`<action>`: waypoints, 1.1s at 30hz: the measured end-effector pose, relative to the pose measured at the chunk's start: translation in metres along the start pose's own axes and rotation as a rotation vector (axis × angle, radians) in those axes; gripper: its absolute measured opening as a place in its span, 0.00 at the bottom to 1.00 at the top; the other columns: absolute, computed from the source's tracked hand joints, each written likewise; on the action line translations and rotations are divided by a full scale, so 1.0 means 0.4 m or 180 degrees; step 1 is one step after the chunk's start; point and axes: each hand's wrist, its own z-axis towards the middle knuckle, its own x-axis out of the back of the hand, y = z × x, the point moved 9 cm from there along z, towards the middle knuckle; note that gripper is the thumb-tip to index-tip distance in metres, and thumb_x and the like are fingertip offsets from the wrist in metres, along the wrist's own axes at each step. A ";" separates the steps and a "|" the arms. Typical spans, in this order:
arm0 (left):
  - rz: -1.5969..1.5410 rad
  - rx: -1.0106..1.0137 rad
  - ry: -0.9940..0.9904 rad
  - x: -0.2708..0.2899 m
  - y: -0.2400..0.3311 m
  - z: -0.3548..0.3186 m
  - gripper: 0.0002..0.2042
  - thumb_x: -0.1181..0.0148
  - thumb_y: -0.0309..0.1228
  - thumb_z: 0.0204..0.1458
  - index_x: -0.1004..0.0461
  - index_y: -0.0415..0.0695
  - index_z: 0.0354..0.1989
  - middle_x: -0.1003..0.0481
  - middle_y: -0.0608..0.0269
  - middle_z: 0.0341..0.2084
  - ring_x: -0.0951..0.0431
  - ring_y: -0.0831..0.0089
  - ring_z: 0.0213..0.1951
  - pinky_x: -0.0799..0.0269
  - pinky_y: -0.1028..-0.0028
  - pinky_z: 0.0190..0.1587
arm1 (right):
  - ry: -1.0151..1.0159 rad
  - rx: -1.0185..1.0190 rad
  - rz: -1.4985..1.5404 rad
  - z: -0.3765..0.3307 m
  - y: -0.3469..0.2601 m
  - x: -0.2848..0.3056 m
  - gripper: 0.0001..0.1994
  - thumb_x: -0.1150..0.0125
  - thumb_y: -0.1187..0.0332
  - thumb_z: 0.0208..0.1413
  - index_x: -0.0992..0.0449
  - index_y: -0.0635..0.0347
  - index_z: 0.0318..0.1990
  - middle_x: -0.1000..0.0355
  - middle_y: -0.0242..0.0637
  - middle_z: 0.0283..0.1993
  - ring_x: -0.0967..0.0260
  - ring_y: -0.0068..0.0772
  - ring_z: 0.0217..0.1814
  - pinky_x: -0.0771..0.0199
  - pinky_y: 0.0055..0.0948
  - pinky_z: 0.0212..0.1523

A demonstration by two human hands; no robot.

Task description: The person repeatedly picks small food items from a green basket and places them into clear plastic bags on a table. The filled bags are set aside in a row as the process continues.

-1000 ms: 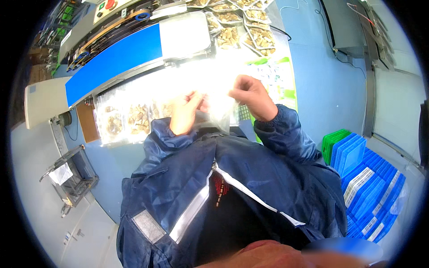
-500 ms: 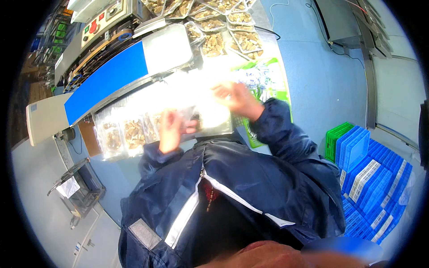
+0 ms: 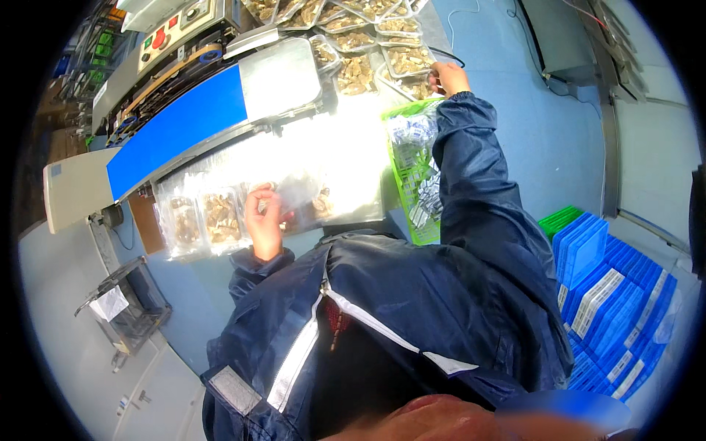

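Observation:
My left hand (image 3: pixel 263 217) is at the front of the bright worktop, its fingers curled on a clear plastic bag (image 3: pixel 298 192). Left of it lie clear-bagged trays of what look like brown mushrooms (image 3: pixel 220 218). My right arm stretches forward to the far right, where my right hand (image 3: pixel 449 78) has its fingers bent round the edge of an open tray of mushroom pieces (image 3: pixel 418 89). Below my right forearm stands a green basket (image 3: pixel 401 176) with small white-and-blue packets (image 3: pixel 413 131). Strong glare hides much of the worktop's middle.
Filled trays (image 3: pixel 357 72) are stacked at the back. Along the left runs a machine with a blue belt (image 3: pixel 184 136), a metal plate (image 3: pixel 279 77) and a control panel (image 3: pixel 165 35). Blue crates (image 3: pixel 618 294) stand stacked on the right.
My right hand has moved from above the worktop out to the trays at the far right. My left hand has shifted slightly left, its fingers more curled.

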 end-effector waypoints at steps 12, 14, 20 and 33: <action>0.0072 -0.1210 -0.0383 -0.034 0.080 -0.009 0.04 0.43 0.23 0.58 0.32 0.41 0.38 0.26 0.49 0.50 0.28 0.70 0.52 0.36 0.71 0.58 | -0.0185 -0.0795 0.3310 -0.315 -0.091 -0.130 0.08 0.51 0.72 0.57 0.39 0.70 0.37 0.32 0.51 0.37 0.23 0.48 0.35 0.15 0.38 0.32; 0.0107 -0.1230 -0.0455 -0.040 0.086 -0.012 0.04 0.44 0.22 0.58 0.32 0.41 0.39 0.26 0.50 0.49 0.28 0.70 0.51 0.36 0.71 0.57 | -0.0269 -0.0797 0.3782 -0.342 -0.093 -0.119 0.09 0.50 0.72 0.57 0.38 0.70 0.39 0.31 0.51 0.38 0.23 0.46 0.34 0.15 0.36 0.32; 0.0292 -0.1371 -0.0537 -0.021 0.073 -0.034 0.05 0.44 0.24 0.59 0.31 0.39 0.40 0.25 0.52 0.48 0.27 0.71 0.50 0.34 0.71 0.56 | -0.0771 -0.1016 0.3888 -0.428 -0.127 -0.140 0.07 0.48 0.73 0.56 0.37 0.63 0.29 0.30 0.47 0.30 0.25 0.40 0.30 0.17 0.32 0.31; 0.1074 -0.1881 -0.0651 -0.071 0.115 -0.089 0.10 0.43 0.29 0.58 0.30 0.37 0.45 0.23 0.51 0.35 0.23 0.62 0.40 0.29 0.68 0.45 | -0.1880 -0.1182 0.3118 -1.077 -0.111 -0.278 0.05 0.46 0.69 0.53 0.27 0.60 0.33 0.28 0.32 0.27 0.28 0.29 0.29 0.26 0.33 0.33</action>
